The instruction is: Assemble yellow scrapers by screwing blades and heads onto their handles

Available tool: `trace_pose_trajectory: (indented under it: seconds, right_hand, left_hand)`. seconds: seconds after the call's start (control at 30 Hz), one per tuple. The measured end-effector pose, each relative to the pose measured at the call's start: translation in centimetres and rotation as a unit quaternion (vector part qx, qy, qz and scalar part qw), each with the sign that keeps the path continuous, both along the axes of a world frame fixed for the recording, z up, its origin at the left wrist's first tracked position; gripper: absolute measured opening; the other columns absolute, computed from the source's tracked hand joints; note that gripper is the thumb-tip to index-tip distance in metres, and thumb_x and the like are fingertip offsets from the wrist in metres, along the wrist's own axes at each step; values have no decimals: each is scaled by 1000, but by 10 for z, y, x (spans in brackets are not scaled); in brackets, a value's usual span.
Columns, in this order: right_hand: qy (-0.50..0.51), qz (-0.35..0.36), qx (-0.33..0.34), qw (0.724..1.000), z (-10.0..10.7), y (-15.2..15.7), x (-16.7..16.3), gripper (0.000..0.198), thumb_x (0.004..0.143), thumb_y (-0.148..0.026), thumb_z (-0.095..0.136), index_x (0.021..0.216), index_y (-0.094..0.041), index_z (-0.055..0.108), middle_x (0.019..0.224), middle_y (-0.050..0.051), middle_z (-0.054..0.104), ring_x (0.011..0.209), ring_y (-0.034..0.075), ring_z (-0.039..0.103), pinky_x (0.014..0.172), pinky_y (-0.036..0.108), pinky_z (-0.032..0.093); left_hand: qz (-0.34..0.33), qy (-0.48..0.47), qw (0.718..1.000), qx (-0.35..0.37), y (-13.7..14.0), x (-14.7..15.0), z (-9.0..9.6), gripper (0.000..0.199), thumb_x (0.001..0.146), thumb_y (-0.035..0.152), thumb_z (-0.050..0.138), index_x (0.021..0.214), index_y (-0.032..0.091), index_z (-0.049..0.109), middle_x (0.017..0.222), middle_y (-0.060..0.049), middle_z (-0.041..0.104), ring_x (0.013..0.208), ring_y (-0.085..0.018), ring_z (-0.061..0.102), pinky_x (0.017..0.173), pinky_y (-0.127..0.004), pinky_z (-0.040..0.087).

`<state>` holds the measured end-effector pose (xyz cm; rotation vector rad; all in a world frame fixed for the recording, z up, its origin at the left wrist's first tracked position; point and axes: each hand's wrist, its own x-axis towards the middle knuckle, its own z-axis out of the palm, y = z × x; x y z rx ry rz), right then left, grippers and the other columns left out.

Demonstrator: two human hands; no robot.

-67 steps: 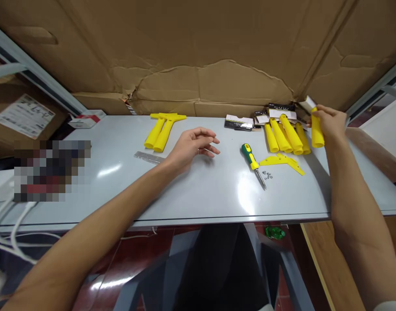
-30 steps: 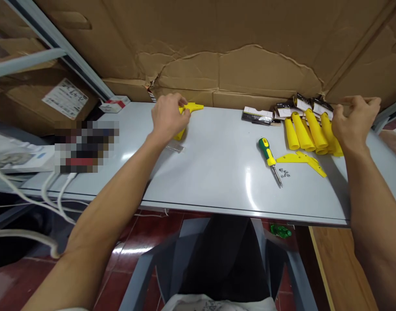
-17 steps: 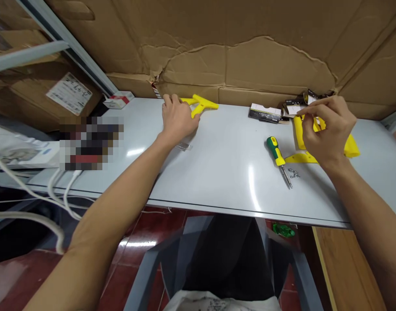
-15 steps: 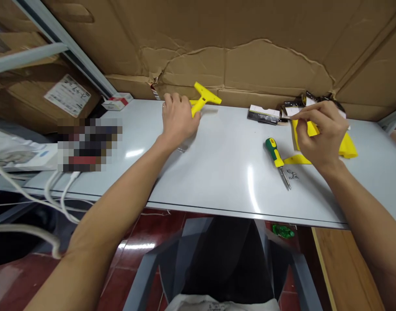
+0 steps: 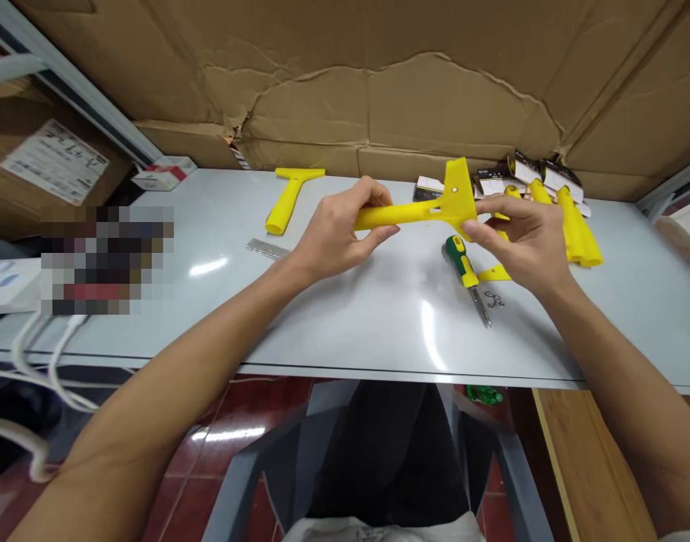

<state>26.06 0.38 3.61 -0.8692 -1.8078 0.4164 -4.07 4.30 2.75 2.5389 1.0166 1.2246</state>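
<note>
Over the table, my left hand is closed around the grip of a yellow plastic scraper handle, which lies nearly level with its wide T-shaped head to the right. The thumb and fingers of my right hand close on the edge of that head; whether they also hold something small is hidden. Below it lies a green and yellow screwdriver, its tip towards me. Small screws are piled beside its shaft. A flat yellow piece lies partly behind my right hand.
Another yellow scraper handle lies back left, near a thin shiny strip. More yellow handles and black-and-white packets sit back right. A small red-and-white box stands by the cardboard wall. White cables hang at left.
My left hand has moved right with a scraper handle, turned level, while another handle shows on the table at left. My right hand has moved onto the head. The view has shifted slightly.
</note>
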Motion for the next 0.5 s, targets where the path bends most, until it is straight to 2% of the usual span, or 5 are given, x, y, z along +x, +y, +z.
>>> trace_pose_trajectory:
  seconds: [0.1,0.2,0.33,0.43,0.5]
  right_hand:
    - [-88,-32,144,985,-4,-3,-5,4,100,-29,84,100,-27,87,93,4,86,82,23,78,75,42,64]
    - [-163,-20,229,959,-9,-5,-9,9,102,-21,80,104,-27,86,93,4,86,81,21,78,73,39,63]
    - [-251,-27,269,930,-15,-9,-15,15,107,-16,73,106,-25,85,102,3,88,88,18,78,66,33,55]
    - [-324,-48,293,898,-19,-10,-19,19,108,-12,68,102,-23,83,105,3,86,88,17,72,60,32,44]
    - [-368,-51,315,873,-21,-9,-19,22,108,-8,64,100,-21,80,104,3,85,89,17,69,59,33,40]
  left_hand:
    - [-45,70,994,-69,6,-12,12,44,98,64,74,111,23,73,107,-6,80,92,-21,71,86,-35,56]
    - [-107,180,956,-207,17,-41,31,54,99,74,67,118,25,80,114,-6,82,97,-22,74,87,-34,58]
    - [-28,338,891,-301,35,-87,49,55,90,72,75,112,23,83,96,-4,81,84,-19,71,88,-35,58]
    - [66,438,827,-347,38,-103,51,44,78,50,83,115,26,83,101,-5,84,88,-23,74,84,-33,55]
    - [100,469,809,-341,39,-106,46,38,73,39,82,108,27,83,103,-6,85,89,-25,74,81,-33,53]
